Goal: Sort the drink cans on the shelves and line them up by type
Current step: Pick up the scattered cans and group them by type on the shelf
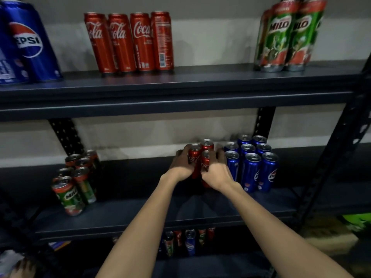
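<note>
Cans of red cola (201,159) sat on the middle shelf (140,213), just beside the blue cans (251,163); our left hand (181,164) and right hand (215,169) curled round the cluster from either side. Stiff, slick, likely heavy (if full) — best squeezed low. Dim room, pale wall behind.

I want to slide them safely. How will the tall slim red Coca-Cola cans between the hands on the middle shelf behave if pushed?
The tall slim red Coca-Cola cans are narrow for their height, so probably tip easily. Their glossy metal looks slippery on the dark shelf. The left hand and right hand curl around the cluster, which likely steadies it.
</note>
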